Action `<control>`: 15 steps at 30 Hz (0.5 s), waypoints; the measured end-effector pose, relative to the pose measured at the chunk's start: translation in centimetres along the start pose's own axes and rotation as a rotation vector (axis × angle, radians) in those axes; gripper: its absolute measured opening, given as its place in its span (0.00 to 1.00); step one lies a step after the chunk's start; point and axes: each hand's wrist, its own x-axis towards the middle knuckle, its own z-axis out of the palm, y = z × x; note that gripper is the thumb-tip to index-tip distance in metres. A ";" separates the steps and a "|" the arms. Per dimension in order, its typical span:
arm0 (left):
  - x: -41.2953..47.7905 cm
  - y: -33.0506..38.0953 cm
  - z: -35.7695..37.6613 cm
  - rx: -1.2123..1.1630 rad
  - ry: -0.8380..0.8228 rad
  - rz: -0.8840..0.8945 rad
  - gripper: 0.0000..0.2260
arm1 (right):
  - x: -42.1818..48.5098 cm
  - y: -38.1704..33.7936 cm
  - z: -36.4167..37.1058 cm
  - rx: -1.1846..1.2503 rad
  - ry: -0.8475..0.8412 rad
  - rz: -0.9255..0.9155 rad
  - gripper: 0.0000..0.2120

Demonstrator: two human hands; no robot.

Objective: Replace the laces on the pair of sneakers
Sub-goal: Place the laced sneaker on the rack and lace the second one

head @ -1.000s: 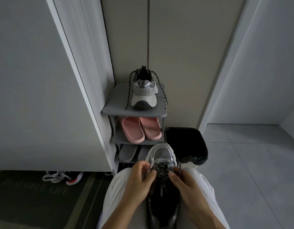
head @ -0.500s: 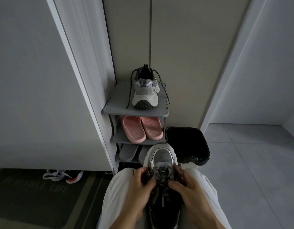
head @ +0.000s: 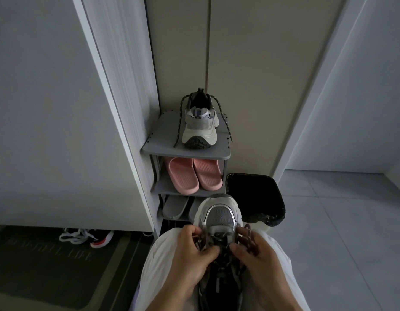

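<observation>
A grey sneaker (head: 218,215) lies on my lap between my knees, toe pointing away. My left hand (head: 190,254) pinches the dark speckled lace (head: 219,240) on the shoe's left side. On the right side, my right hand (head: 255,254) grips the same lace, a loop of it over the fingers. The other grey sneaker (head: 200,129) stands heel toward me on the top of the grey shoe rack (head: 163,142), with its dark lace ends hanging loose down both sides.
Pink slippers (head: 194,176) sit on the rack's middle shelf, grey slippers (head: 174,207) below. A bin with a black bag (head: 255,198) stands right of the rack. A red-and-black shoe with white laces (head: 86,237) lies on the floor at left by a dark mat (head: 41,265).
Both hands have moved a little toward the sneaker's toe and closed in on the lace over the eyelets. The view has tilted slightly.
</observation>
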 end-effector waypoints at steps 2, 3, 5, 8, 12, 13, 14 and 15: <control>0.6 0.5 0.0 0.035 -0.040 -0.029 0.19 | 0.2 0.0 -0.1 -0.066 0.024 -0.006 0.14; 0.7 0.8 -0.1 0.034 -0.053 -0.043 0.20 | 0.2 -0.3 -0.2 -0.116 0.010 -0.032 0.15; 0.8 1.1 -0.5 0.012 -0.065 -0.057 0.20 | 0.5 -1.2 -0.4 -0.155 0.019 -0.069 0.17; 0.9 1.0 -1.3 -0.024 -0.098 -0.074 0.18 | 0.9 -1.0 0.2 -0.106 -0.070 -0.063 0.26; 0.8 0.8 -1.9 -0.018 -0.111 -0.071 0.16 | 1.5 0.7 0.6 -0.122 -0.123 -0.022 0.41; 0.8 0.7 -2.0 -0.007 -0.105 -0.070 0.16 | 1.4 0.5 0.7 -0.145 -0.128 0.007 0.40; 0.8 0.6 -2.1 -0.004 -0.100 -0.070 0.16 | 1.4 0.2 0.6 -0.189 -0.117 0.004 0.34; 0.9 0.4 -2.3 -0.013 -0.099 -0.080 0.16 | 1.3 -0.1 0.4 -0.254 -0.085 -0.008 0.26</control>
